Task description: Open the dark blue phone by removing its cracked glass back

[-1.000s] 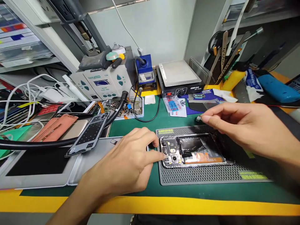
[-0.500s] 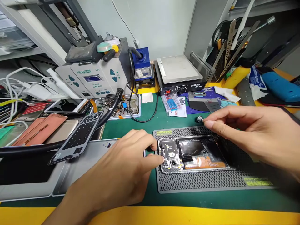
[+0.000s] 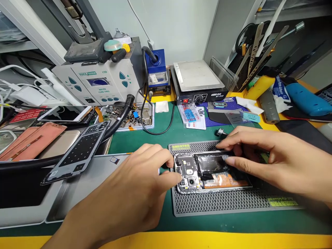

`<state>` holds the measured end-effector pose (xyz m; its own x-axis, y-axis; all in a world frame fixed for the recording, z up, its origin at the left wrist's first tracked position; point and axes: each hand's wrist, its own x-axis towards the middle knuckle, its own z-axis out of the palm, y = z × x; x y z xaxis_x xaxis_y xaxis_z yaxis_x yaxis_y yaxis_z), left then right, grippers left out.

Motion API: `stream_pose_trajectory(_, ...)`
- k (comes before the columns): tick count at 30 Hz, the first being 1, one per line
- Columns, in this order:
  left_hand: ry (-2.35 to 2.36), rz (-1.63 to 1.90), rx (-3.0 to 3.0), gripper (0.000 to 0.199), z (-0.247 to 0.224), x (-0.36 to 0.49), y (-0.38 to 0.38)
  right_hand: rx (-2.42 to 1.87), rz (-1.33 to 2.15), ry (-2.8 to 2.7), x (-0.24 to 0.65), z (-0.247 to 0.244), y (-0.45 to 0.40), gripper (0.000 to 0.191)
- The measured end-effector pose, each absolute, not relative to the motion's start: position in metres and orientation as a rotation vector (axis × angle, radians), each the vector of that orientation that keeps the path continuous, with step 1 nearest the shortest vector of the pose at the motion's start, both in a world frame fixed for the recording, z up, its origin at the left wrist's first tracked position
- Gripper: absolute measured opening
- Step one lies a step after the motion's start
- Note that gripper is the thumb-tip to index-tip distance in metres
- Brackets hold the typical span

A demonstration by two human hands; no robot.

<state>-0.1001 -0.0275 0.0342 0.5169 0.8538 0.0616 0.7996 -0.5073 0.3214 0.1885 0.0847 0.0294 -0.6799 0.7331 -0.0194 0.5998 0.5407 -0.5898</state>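
Observation:
An opened phone (image 3: 191, 169) lies on a grey honeycomb mat (image 3: 220, 205), its camera end to the left and an orange part showing along its lower side. My left hand (image 3: 145, 183) is at the camera end, thumb and forefinger on the frame's left edge. Over the phone's right part is my right hand (image 3: 261, 159), fingers apart and nothing between them, the thumb near the black battery area. A small screwdriver (image 3: 221, 132) with a knurled metal end lies behind the mat, beyond my right fingertips.
A hot air station (image 3: 95, 83) and a tray of circuit boards (image 3: 151, 125) stand at the back left. A heating plate (image 3: 198, 74) is at the back centre. A perforated phone part (image 3: 77, 152) lies on the left. Tweezers and a yellow bottle (image 3: 260, 86) are at the right.
My right hand has let go of the screwdriver and come down over the phone's right part. My left hand has stayed at the camera end. The view has shifted slightly.

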Motion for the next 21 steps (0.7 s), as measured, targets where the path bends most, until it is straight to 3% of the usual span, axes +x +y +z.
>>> stream_pose_trajectory(7, 1.383, 0.389, 2.516, 0.042, 0.0317, -0.1025, -0.0288, -1.026, 0.733, -2.799, 0.1875, 0.0262, 0.0828, 0.045)
stream_pose_trajectory(16, 1.385, 0.403, 2.513, 0.038, 0.0259, -0.105, -0.0292, -0.889, 0.805, -2.768, 0.1832, 0.0291, 0.083, 0.02)
stream_pose_trajectory(21, 1.367, 0.417, 2.503, 0.04, 0.0266, -0.1046, -0.028, -0.873, 0.877, -2.723, 0.1812, 0.0314, 0.081, 0.021)
